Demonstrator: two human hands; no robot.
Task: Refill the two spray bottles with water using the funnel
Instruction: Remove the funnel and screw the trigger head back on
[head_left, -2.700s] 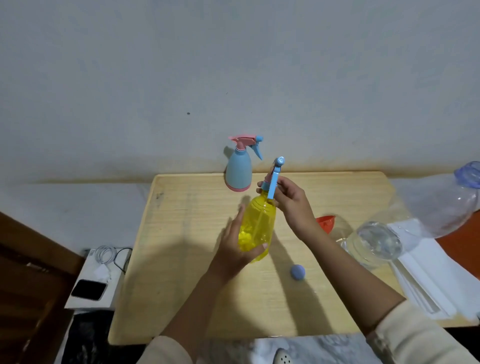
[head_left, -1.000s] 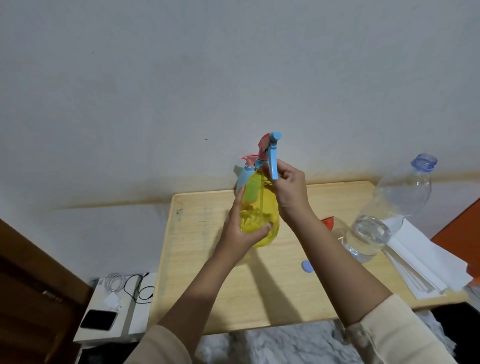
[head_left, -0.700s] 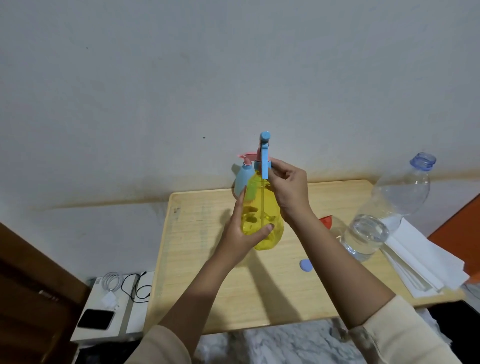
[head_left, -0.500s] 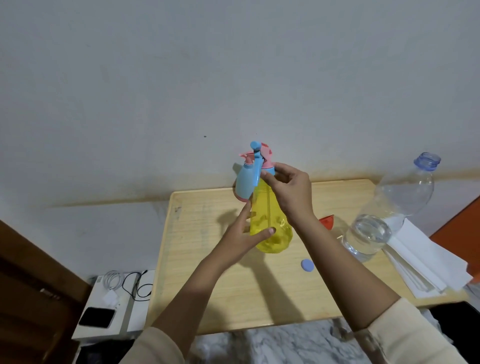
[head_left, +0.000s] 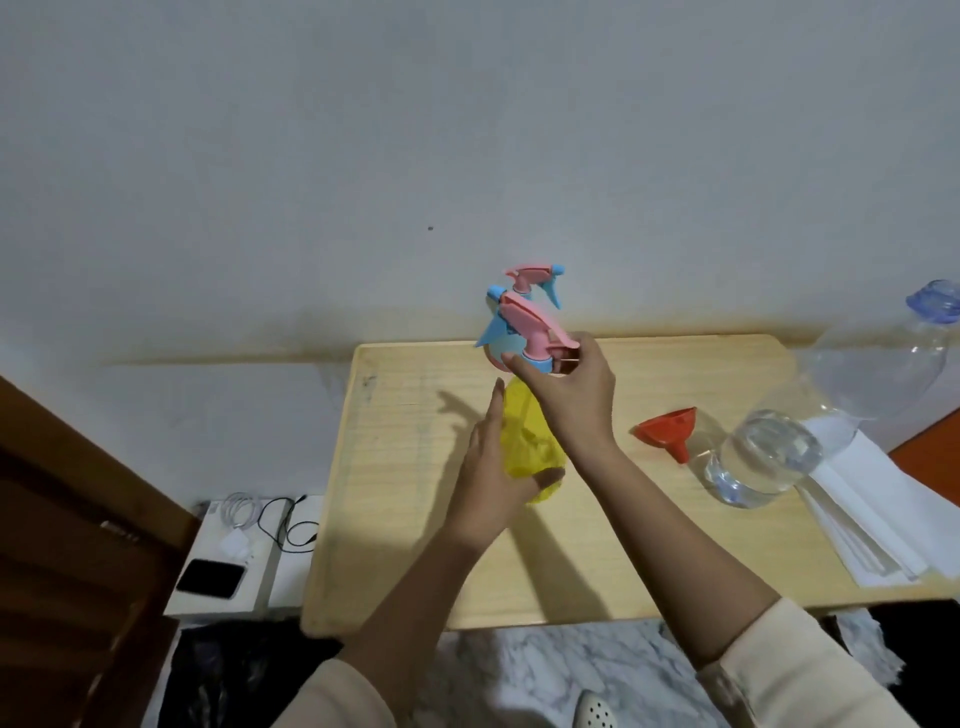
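Note:
My left hand (head_left: 493, 478) is wrapped around the yellow spray bottle (head_left: 527, 449), which stands tilted over the middle of the wooden table (head_left: 597, 561). My right hand (head_left: 574, 400) grips its pink and blue spray head (head_left: 524, 332) at the collar, nozzle pointing left; my fingers hide the joint with the neck. Behind it, at the table's far edge, the light blue spray bottle (head_left: 532, 274) shows little but its pink top. The red funnel (head_left: 667, 431) lies on its side to the right. Beside it stands a large clear water bottle (head_left: 769, 460), uncapped, partly filled.
A stack of white paper (head_left: 883, 525) lies at the table's right end under the big bottle. On the floor to the left sits a white box (head_left: 234, 571) with cables and a phone. Dark wooden furniture (head_left: 62, 519) stands at far left. A wall is close behind.
The spray head has turned under my right hand, so its nozzle now points left instead of up. The yellow bottle sits lower and nearer the table. The funnel is now uncovered.

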